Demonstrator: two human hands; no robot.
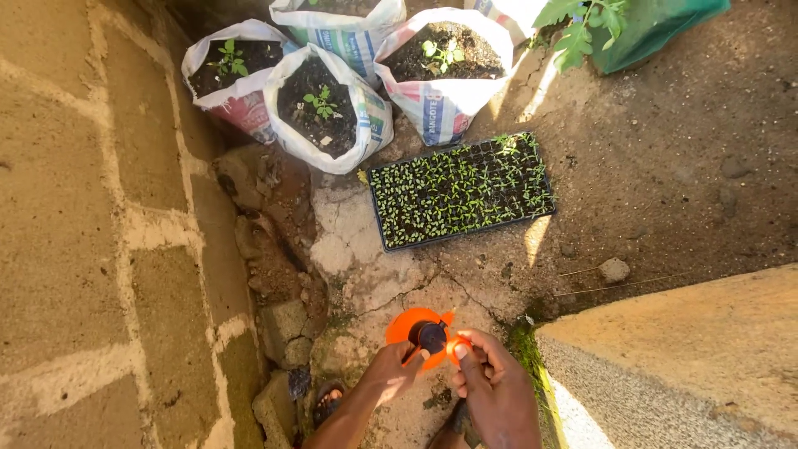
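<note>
Orange sprayer top (411, 326) with black cap (431, 335), held low over cracked concrete: left hand (391, 370) pinches the cap, right hand (490, 378) grips the orange rim. Beyond lie a black seedling tray (461, 191) and soil-filled grow sacks (328, 112).

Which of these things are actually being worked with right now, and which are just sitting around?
In hand:
- orange sprayer top with its dark cap
- left hand, touching the cap
- right hand, fingers on the orange part

Lying about:
- black seedling tray
- soil-filled sacks with small plants
- green bag
- loose stone
- block wall
</note>
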